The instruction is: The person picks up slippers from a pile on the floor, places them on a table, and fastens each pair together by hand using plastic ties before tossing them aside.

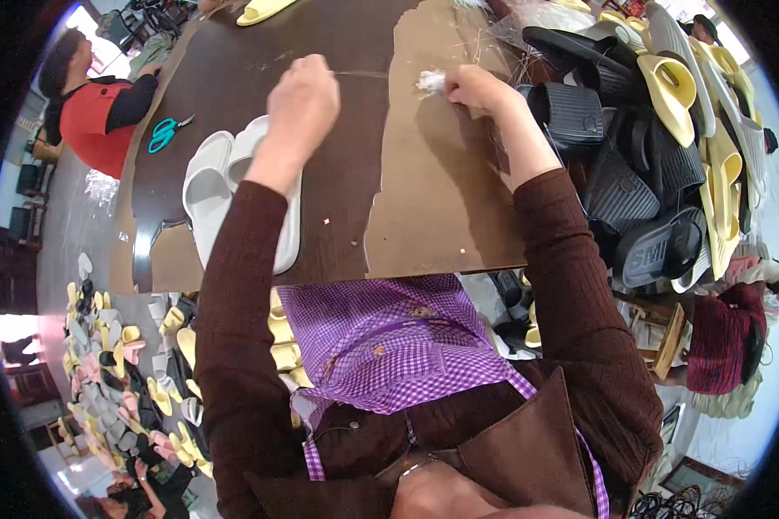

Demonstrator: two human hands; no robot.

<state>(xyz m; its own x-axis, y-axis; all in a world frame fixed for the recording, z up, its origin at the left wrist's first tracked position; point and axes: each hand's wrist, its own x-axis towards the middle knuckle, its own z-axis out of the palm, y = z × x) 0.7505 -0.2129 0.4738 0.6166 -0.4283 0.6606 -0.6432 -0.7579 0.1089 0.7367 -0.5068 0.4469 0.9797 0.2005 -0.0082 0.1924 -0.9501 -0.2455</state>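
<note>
My left hand [303, 108] is raised over the dark tabletop with its fingers curled closed; whatever they might pinch is hidden. Just below it on the table lies a pair of light grey slide sandals [209, 189], partly covered by my left forearm. Over the brown cardboard on the right, my right hand [480, 88] is closed, its fingertips on a small white wispy bundle [429, 82] whose exact kind I cannot make out. Teal-handled scissors [164, 134] lie apart from both hands, left of the grey sandals.
Black slides [627, 186] and yellow slides [669, 91] are heaped at the table's right. A yellow slide [262, 10] lies at the far edge. Many sandals [117, 363] cover the floor at left. A person in a red vest [95, 117] is beside the table's left edge.
</note>
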